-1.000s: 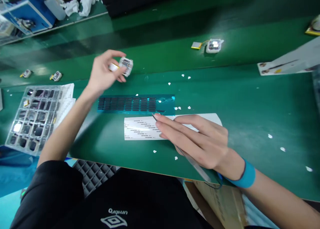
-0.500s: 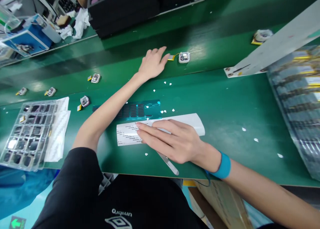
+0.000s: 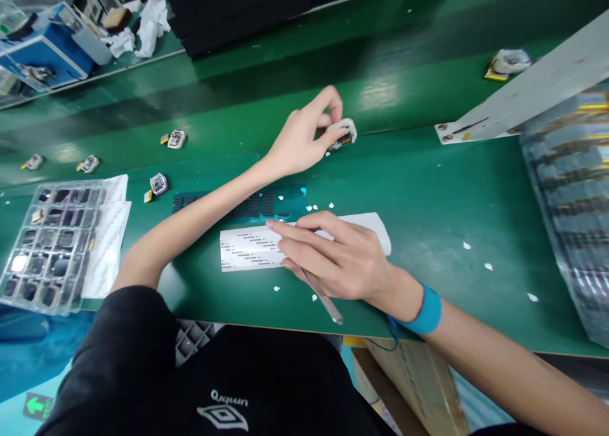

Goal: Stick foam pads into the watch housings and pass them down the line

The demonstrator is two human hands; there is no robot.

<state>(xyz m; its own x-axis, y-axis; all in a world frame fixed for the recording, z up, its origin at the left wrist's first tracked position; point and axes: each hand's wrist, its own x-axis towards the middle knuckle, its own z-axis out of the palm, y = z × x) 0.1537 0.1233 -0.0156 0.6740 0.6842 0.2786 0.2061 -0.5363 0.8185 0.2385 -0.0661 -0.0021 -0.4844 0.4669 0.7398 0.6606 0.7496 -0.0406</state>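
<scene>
Small white module (image 3: 341, 133) pinched in left hand (image 3: 299, 138) fingertips, far side of green bench (image 3: 428, 188). Right hand (image 3: 340, 258) lies flat on white label strip (image 3: 247, 249), fingers loosely closed over metal tweezers (image 3: 326, 301). Blue perforated sheet (image 3: 266, 202) just behind strip. Clear parts tray (image 3: 42, 245) far left; three more modules (image 3: 159, 183) near it.
</scene>
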